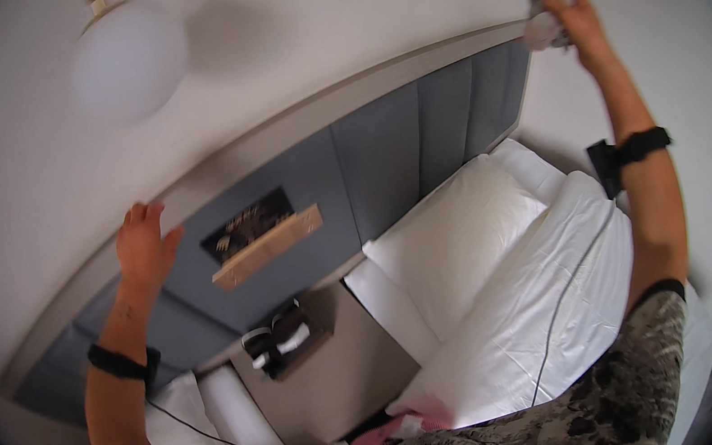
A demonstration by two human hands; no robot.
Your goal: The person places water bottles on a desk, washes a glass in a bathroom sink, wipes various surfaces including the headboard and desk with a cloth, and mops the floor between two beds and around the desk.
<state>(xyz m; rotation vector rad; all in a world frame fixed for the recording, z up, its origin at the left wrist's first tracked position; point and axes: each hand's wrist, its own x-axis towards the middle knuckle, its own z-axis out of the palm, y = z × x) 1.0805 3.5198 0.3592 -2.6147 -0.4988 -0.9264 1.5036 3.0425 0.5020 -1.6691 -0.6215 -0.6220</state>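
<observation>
A crumpled grey-and-white cloth [543,12] is gripped in my right hand [580,20], raised at the far right end of the headboard [379,144]. The headboard has grey upholstered panels and a pale top rail [288,126]. My left hand [146,244] is lifted by the rail's left part, thumb apart from the fingers and nothing in it. Whether it touches the rail I cannot tell. Between my arms, a small wooden ledge [267,247] on the headboard holds a dark card [247,224] that bears writing.
A round white globe lamp [128,60] hangs at upper left. Below stands a brown bedside table [343,374] with a dark tray [308,342] of small items. Beds with white pillows [453,236] flank it. Thin cables [564,295] run from my arm straps. Pink fabric [386,435] lies by my waist.
</observation>
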